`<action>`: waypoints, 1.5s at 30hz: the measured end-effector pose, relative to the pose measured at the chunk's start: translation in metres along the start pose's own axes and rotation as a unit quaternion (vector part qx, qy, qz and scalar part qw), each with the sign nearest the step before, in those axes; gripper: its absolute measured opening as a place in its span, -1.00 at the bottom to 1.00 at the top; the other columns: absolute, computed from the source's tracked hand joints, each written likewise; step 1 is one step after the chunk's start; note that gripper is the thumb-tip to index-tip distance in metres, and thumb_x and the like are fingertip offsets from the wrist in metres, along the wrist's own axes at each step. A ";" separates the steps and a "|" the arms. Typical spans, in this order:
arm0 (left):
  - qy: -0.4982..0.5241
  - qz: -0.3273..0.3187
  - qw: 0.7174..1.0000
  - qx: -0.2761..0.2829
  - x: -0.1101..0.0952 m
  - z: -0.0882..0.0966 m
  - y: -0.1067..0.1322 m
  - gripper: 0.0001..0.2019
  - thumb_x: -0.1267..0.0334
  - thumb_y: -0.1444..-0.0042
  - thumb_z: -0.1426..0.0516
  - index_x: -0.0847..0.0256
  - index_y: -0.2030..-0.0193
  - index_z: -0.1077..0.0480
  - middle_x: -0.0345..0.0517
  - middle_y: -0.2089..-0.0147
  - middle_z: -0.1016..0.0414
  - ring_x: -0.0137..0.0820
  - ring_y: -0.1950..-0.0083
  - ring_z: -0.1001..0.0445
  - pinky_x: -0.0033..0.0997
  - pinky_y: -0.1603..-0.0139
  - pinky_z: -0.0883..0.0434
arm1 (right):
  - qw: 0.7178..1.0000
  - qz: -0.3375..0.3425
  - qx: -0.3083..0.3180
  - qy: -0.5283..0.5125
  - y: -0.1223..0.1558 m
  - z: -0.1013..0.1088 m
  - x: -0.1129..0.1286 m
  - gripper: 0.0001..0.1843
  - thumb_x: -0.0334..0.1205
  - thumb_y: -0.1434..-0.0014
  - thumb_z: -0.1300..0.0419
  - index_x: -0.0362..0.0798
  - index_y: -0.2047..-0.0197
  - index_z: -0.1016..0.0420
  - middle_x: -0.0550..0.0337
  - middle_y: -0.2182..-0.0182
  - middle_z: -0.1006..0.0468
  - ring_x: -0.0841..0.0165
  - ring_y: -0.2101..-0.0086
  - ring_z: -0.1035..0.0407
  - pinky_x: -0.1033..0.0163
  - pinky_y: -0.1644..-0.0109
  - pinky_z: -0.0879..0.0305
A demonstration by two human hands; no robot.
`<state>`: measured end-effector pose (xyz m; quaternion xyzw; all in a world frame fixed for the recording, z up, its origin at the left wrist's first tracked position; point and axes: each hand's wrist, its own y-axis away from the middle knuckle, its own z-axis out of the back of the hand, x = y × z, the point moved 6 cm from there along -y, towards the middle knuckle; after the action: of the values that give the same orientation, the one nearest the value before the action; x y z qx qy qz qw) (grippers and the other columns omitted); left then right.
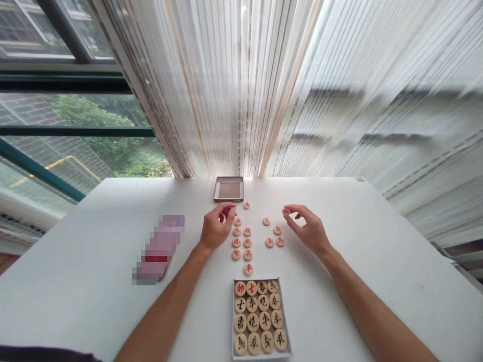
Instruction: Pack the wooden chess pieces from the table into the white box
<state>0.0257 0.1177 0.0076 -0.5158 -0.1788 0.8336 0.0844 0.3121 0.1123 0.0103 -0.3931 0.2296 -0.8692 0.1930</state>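
Round wooden chess pieces with red marks lie in loose columns on the white table. My left hand hovers just left of the left column, its fingers curled in a pinch; what they hold is hidden. My right hand is right of a small group of pieces, thumb and forefinger pinched on one red-marked piece. Close to me stands a white tray packed with several pieces in rows, red and black characters up.
An empty brown-rimmed box lid lies at the table's far edge, in front of the striped curtain. A blurred pink flat object lies to the left of my left arm. Window glass is at the far left.
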 end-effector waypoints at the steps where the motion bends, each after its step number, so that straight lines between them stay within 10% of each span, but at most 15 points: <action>1: 0.014 -0.001 1.000 0.008 -0.007 0.000 0.003 -0.72 0.06 -0.31 -0.12 0.19 0.03 -0.51 -0.10 0.27 -0.63 -0.38 0.31 -0.54 -0.44 0.30 -0.44 | 1.000 0.009 -0.006 -0.005 0.002 0.002 0.011 -0.74 -0.16 -0.37 -0.19 0.01 -0.08 -0.53 0.05 0.09 -0.65 0.24 0.15 -0.56 0.10 0.14 -0.54; 6: 0.122 0.019 0.975 0.184 -0.031 -0.018 0.032 -0.71 0.06 -0.31 -0.18 0.19 -0.03 -0.45 -0.07 0.22 -0.62 -0.38 0.28 -0.56 -0.43 0.29 -0.47 | 0.985 0.165 0.024 -0.047 0.023 -0.008 0.075 -0.55 -0.41 -0.32 -0.23 0.09 -0.23 -0.44 0.05 -0.02 -0.62 0.23 -0.02 -0.52 0.05 -0.04 -0.55; 15: 0.200 0.061 0.955 0.210 -0.027 -0.036 0.065 -0.72 0.04 -0.26 -0.25 0.23 0.10 -0.48 -0.09 0.26 -0.57 -0.41 0.29 -0.55 -0.48 0.33 -0.44 | 0.966 0.227 0.068 -0.102 0.041 -0.032 0.097 -0.36 -0.49 -0.29 -0.23 0.11 -0.37 -0.30 0.08 -0.01 -0.66 0.27 0.01 -0.56 0.08 -0.09 -0.56; 23: 0.239 0.089 0.946 0.200 -0.025 -0.031 0.063 -0.73 0.08 -0.24 -0.28 0.23 0.06 -0.49 -0.03 0.22 -0.63 -0.35 0.26 -0.61 -0.40 0.28 -0.54 | 0.979 0.160 0.046 -0.120 0.041 -0.028 0.091 -0.53 -0.45 -0.27 -0.27 0.10 -0.20 -0.47 0.09 0.04 -0.65 0.26 0.03 -0.56 -0.02 -0.21 -0.47; 39: 0.156 0.036 0.954 0.254 -0.030 -0.025 0.063 -0.74 0.17 -0.21 -0.31 0.16 -0.01 -0.58 -0.10 0.26 -0.66 -0.40 0.29 -0.58 -0.46 0.30 -0.44 | 0.972 0.039 0.094 -0.213 0.042 -0.036 0.081 -0.76 -0.32 -0.28 -0.31 0.04 -0.02 -0.56 0.15 0.22 -0.69 0.34 0.29 -0.55 0.22 0.17 -0.54; 45: 0.134 0.001 0.974 0.182 -0.022 -0.008 0.053 -0.64 0.18 -0.27 -0.26 0.15 -0.17 -0.44 -0.06 0.10 -0.65 -0.45 0.31 -0.54 -0.48 0.31 -0.44 | 0.949 -0.020 0.092 -0.302 0.041 -0.037 0.073 -0.72 -0.35 -0.35 -0.24 0.11 -0.08 -0.56 0.14 0.21 -0.64 0.34 0.27 -0.55 0.15 0.09 -0.54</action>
<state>0.0455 0.0634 0.0019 -0.5988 -0.0105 0.7758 0.1990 0.2448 0.0502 0.0099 -0.6226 0.0719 -0.7305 0.2713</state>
